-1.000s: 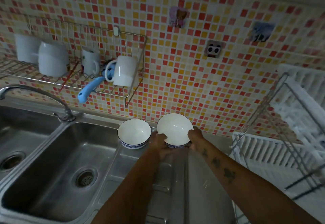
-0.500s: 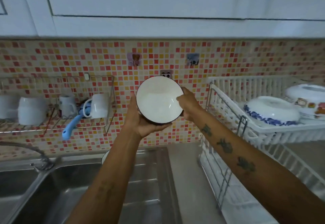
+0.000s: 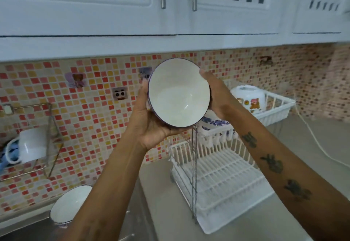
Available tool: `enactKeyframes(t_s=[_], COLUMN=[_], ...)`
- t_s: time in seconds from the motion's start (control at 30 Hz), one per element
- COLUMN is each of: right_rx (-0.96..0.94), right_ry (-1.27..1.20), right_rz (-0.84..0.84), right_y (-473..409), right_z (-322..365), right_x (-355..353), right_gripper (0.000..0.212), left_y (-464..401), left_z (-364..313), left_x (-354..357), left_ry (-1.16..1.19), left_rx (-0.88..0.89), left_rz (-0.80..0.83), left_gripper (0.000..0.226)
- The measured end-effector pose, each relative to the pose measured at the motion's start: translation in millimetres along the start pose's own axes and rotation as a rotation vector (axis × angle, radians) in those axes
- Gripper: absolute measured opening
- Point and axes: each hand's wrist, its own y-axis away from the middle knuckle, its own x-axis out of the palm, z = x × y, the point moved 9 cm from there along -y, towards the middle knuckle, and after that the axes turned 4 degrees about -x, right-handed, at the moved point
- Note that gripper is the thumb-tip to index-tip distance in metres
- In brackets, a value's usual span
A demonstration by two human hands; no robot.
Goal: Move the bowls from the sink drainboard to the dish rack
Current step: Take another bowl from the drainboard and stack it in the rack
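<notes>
step: carry, first bowl in transit from drainboard to dish rack [image 3: 223, 180]
held bowl [image 3: 179, 94]: lifted, tilted, mouth facing camera, in front of tiled wall, up-left of rack
left hand [image 3: 149, 125]: grip cups bowl's underside and left rim
right hand [image 3: 214, 96]: grip closed on bowl's right rim
second bowl [image 3: 70, 204]: on drainboard [image 3: 132, 221], low left, untouched
rack: two tiers; upper holds a blue-patterned dish [image 3: 214, 122] and a white pot [image 3: 248, 96]; lower tier looks bare
next: swing right, lower bowl into a free slot, likely lower tier; then fetch second bowl
risk: rim knocking rack's metal frame
</notes>
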Motion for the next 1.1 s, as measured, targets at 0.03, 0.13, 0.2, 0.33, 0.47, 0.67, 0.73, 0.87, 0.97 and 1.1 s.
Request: enactKeyframes(t_s=[0.03, 0.13, 0.2, 0.33, 0.47, 0.67, 0.73, 0.87, 0.97, 1.1], right_rx=[0.01, 0.012, 0.016, 0.079, 0.127, 0.223, 0.225, 0.255, 0.272, 0.313], right_ry=[-0.012, -0.015, -0.02, -0.011, 0.004, 0.105, 0.084, 0.048, 0.034, 0.064], right_rz=[-0.004, -0.065, -0.083, -0.078, 0.011, -0.036, -0.028, 0.011, 0.027, 0.022], right_y=[1, 4, 2, -10, -23, -45, -50, -53, -55, -55], right_z=[0, 5, 6, -1, -12, -47, -59, -83, -95, -103], right_x=[-12, -49, -70, -105, -117, -131, -133, -130, -130, -132], right_gripper=[0.045, 0.049, 0.059, 0.089, 0.092, 0.084, 0.07, 0.039, 0.043, 0.035], left_y=[-7, -26, -40, -54, -68, -99, -108, -123, -129, -136], left_z=[2, 3, 3, -7, -2, 19, 25, 36, 41, 44], left_x=[9, 33, 46, 63, 77, 89, 86, 81, 77, 72], left_ry=[-0.034, -0.212, -0.36, -0.717, -1.087, -1.468, -1.507, -1.6, -1.664, -1.681], left_rx=[0.007, 0.071, 0.149, 0.471, 0.655, 0.711, 0.662, 0.536, 0.489, 0.414], left_rz=[0.002, -0.041, -0.088, -0.241, -0.297, -0.333, -0.361, -0.378, -0.376, -0.371], left_gripper=[0.061, 0.056, 0.054, 0.064, 0.084, 0.097, 0.097, 0.1, 0.104, 0.107])
